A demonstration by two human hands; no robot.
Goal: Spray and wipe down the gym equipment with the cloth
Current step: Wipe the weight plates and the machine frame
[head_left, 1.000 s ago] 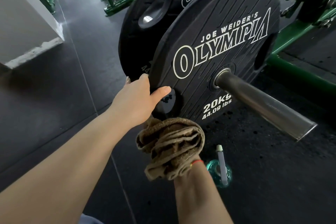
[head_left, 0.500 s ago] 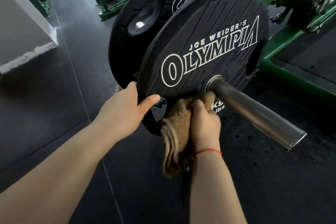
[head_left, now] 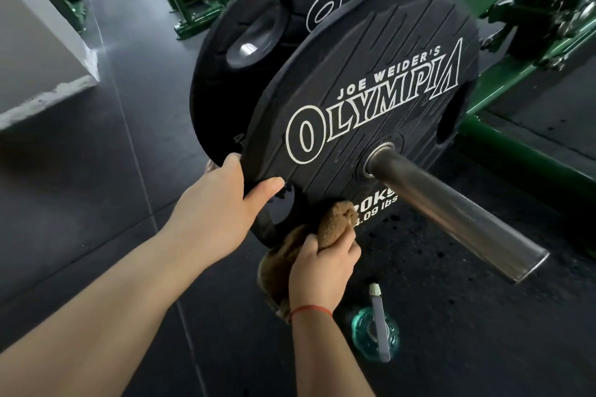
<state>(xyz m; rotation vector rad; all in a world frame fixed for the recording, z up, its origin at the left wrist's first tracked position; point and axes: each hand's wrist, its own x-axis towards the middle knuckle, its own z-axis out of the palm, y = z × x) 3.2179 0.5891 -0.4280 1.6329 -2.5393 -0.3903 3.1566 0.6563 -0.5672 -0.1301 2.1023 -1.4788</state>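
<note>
A black 20 kg weight plate (head_left: 371, 74) with white lettering sits on a steel bar sleeve (head_left: 458, 216) that juts toward me. My left hand (head_left: 219, 213) grips the plate's lower left rim, thumb on the face beside a grip hole. My right hand (head_left: 322, 271) holds a bunched brown cloth (head_left: 335, 222) and presses it against the plate's lower face, partly covering the weight marking. A clear green spray bottle (head_left: 375, 332) stands on the floor right of my right wrist.
A second black plate (head_left: 258, 51) hangs behind the first. Green machine frames (head_left: 516, 151) run along the right and back. A pale concrete block (head_left: 42, 74) stands at the left. Dark rubber flooring (head_left: 96, 196) lies all around.
My right hand with the cloth rose from below the plate up to the hub, then came back down to the lower face. The left hand kept its grip on the rim.
</note>
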